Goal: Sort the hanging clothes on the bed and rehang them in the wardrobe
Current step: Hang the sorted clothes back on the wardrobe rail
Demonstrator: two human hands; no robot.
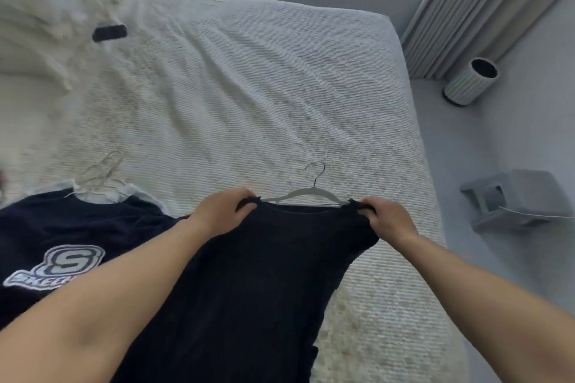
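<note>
Gripping the dark top (264, 274) by its shoulders, left hand (222, 211) and right hand (387, 221) clamp it on its hanger (306, 196).

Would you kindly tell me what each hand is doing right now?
Left hand: grips one shoulder of the plain dark top on its white hanger.
Right hand: grips its other shoulder.

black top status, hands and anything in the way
Left hand and right hand gripping black top shoulders, on white hanger. Logo shirt lies alongside.
</note>
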